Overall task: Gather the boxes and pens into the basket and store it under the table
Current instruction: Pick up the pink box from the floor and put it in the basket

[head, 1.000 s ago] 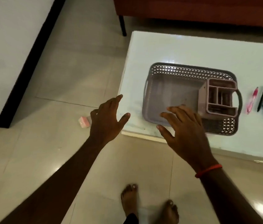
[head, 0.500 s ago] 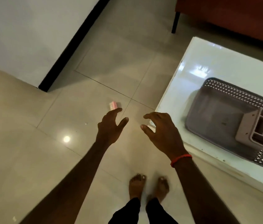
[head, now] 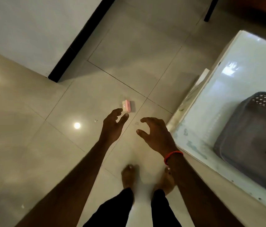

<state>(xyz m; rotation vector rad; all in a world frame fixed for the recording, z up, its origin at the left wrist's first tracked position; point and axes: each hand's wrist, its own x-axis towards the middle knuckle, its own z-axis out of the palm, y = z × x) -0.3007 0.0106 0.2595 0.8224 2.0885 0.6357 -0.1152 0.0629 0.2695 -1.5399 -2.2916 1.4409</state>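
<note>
A small pink box point(head: 126, 105) lies on the tiled floor, left of the white table point(head: 237, 76). My left hand point(head: 113, 126) hovers just below it, fingers curled apart and holding nothing, fingertips close to the box but apart from it. My right hand point(head: 156, 134) is beside it to the right, also open and empty, with a red band on the wrist. The grey perforated basket point(head: 243, 138) sits on the table at the right edge, partly cut off. No pens are in view.
A white wall with a black skirting point(head: 80, 40) runs along the upper left. A dark furniture leg point(head: 210, 9) stands at the top right. My bare feet point(head: 129, 177) stand on the glossy floor below my hands. The table's edge is close to my right arm.
The view has swung left and down, away from the table toward the floor. Both hands left the basket and now reach down near the pink box.
</note>
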